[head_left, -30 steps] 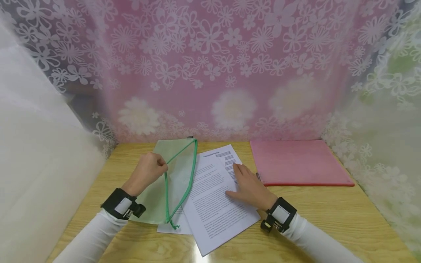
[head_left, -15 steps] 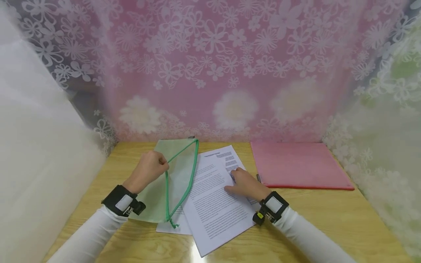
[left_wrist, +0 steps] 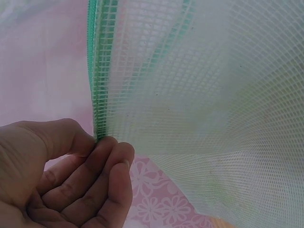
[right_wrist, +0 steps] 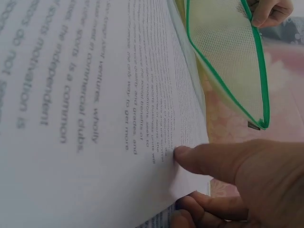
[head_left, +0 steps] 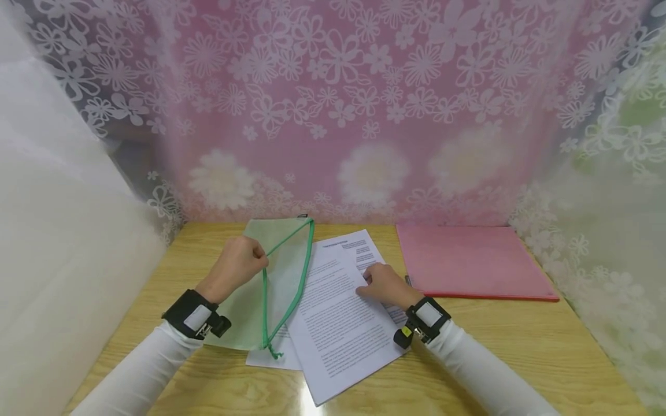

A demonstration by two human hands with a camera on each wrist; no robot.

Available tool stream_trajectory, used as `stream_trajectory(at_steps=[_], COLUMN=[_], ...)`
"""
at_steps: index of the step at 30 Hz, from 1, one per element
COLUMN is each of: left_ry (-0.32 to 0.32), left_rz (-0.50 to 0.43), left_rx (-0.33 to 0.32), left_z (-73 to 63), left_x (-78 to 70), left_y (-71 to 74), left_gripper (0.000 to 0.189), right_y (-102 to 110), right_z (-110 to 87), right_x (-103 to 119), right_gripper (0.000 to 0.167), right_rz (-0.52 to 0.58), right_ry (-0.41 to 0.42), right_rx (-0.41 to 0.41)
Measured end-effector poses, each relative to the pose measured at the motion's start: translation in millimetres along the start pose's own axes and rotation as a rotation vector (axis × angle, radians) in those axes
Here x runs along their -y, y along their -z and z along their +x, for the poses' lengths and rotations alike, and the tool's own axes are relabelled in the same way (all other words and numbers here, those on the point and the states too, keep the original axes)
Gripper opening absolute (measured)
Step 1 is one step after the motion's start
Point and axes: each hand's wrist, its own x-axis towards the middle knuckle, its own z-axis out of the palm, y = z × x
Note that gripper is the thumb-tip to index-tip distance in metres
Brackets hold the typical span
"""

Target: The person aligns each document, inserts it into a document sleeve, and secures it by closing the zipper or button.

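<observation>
My left hand (head_left: 236, 267) pinches the zipper edge of a pale green mesh zipper pouch (head_left: 234, 326), raising it so the mouth gapes. In the left wrist view, thumb and forefinger grip the green zipper tape (left_wrist: 102, 80). Printed paper sheets (head_left: 338, 323) lie fanned beside the pouch, the top one slanted over others. At their right edge my right hand (head_left: 387, 287) pinches the top paper, thumb above and fingers curled beneath, as the right wrist view shows. Another printed sheet (head_left: 359, 238) shows underneath at the back. Some paper lies under or within the pouch; I cannot tell which.
A pink zipper pouch (head_left: 473, 260) with a red edge lies flat at the back right of the wooden table (head_left: 520, 346). A flowered pink curtain (head_left: 312, 115) hangs behind, and pale sheeting (head_left: 62, 231) borders the left side.
My right hand has moved slightly left and its spread fingers have curled to pinch the paper's right edge. The left hand keeps its hold on the pouch, nearly unmoved.
</observation>
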Motion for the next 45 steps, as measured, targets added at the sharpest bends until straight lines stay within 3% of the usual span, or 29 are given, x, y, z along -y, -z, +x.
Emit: stream_trajectory(at_steps=[10, 13, 17, 22, 33, 45], left_ry=[0.007, 0.015, 0.023, 0.027, 0.006, 0.025], left_rz=[-0.011, -0.017, -0.023, -0.021, -0.030, -0.028], left_rx=[0.025, 0.030, 0.029, 0.021, 0.008, -0.005], left_z=[2.0, 2.3, 2.8, 3.3, 0.4, 1.5], left_x=[-1.1, -1.0, -1.1, -2.3, 1.2, 2.2], left_y=[-2.0, -2.6, -2.9, -3.0, -6.9, -8.9], left_gripper=[0.047, 0.039, 0.029, 0.034, 0.044, 0.034], right_y=[5, 5, 3, 3, 5, 6], right_z=[7.0, 5.6, 3.3, 3.0, 1.8, 0.0], right_x=[2, 2, 1, -2, -10, -14], right_gripper=[0.023, 0.021, 0.035, 0.041, 0.030, 0.020], right_rz=[0.037, 0.049, 0.069, 0.100, 0.148, 0.146], right_ry=[-0.098, -0.082, -0.039, -0.023, -0.009, -0.017], right_rx=[0.039, 0.069, 0.082, 0.088, 0.124, 0.117])
